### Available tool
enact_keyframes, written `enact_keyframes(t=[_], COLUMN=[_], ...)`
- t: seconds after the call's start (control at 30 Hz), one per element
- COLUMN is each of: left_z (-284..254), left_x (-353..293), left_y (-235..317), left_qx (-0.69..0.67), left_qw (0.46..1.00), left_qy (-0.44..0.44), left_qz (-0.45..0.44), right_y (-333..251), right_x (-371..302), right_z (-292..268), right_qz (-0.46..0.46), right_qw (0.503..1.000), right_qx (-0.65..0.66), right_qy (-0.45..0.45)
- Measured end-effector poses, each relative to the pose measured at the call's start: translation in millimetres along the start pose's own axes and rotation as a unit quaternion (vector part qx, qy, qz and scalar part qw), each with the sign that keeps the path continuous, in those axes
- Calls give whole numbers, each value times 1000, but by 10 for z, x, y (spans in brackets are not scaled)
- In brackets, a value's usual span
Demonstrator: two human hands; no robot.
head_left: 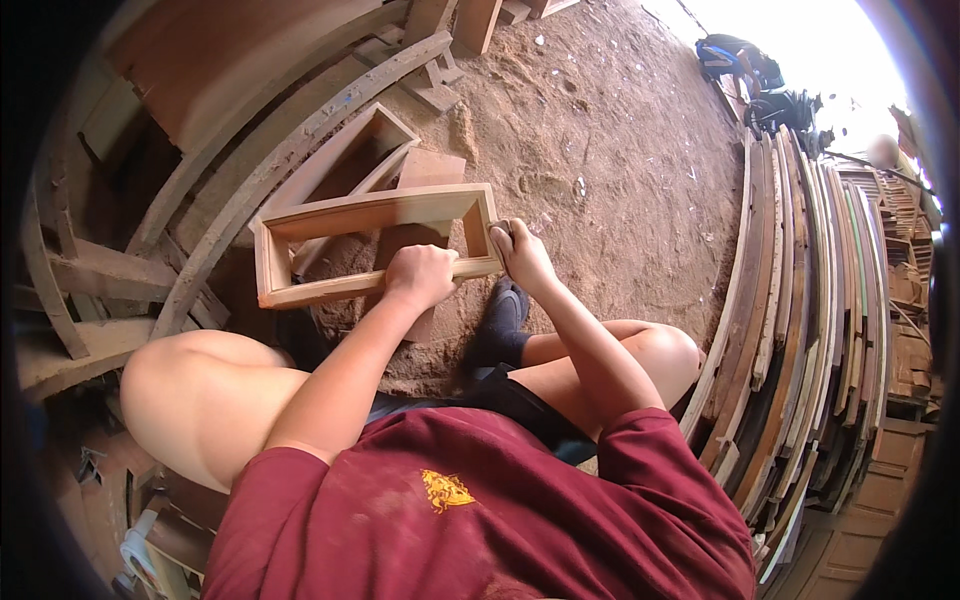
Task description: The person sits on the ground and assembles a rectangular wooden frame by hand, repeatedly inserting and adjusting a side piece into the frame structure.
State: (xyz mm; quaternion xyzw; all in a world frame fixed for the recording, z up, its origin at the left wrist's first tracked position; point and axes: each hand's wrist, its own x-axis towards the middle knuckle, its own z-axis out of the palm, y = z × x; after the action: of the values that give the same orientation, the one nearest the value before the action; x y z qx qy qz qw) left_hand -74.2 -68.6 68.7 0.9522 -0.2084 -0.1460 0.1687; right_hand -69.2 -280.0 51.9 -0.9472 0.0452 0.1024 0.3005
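Observation:
A rectangular open wooden frame (330, 290) is held tilted in front of me, above the ground. My left hand (420, 275) is closed around its near rail, right of the middle. At the frame's right end my right hand (525, 255) has its fingers curled against the outer side. Whatever may be in those fingers is too small to make out. Just behind leans a second wooden frame (300, 188), partly hidden by the first. A flat piece of board (432, 168) shows between and beneath the frames.
Curved timber framework (300, 130) stands on the left. Sandy, dusty ground (620, 180) spreads ahead. Long planks (780, 300) are stacked along the right, with panelled wooden pieces (880, 470) beyond. Dark and blue objects (740, 65) sit at the far right. My shoe (503, 310) is below the frame.

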Motion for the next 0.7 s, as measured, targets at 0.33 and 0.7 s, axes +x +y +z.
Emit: enact_keyframes(t=[0.33, 0.7], left_z=[56, 97], left_x=[21, 40], left_y=[38, 63], left_qx=[21, 41], left_qw=[1000, 999], left_qy=[-5, 1], left_qz=[20, 14], right_y=[304, 131], right_x=[-56, -101], right_z=[-24, -131], right_qz=[-43, -33], right_qw=[993, 993], right_qx=[112, 115], right_qy=[8, -1])
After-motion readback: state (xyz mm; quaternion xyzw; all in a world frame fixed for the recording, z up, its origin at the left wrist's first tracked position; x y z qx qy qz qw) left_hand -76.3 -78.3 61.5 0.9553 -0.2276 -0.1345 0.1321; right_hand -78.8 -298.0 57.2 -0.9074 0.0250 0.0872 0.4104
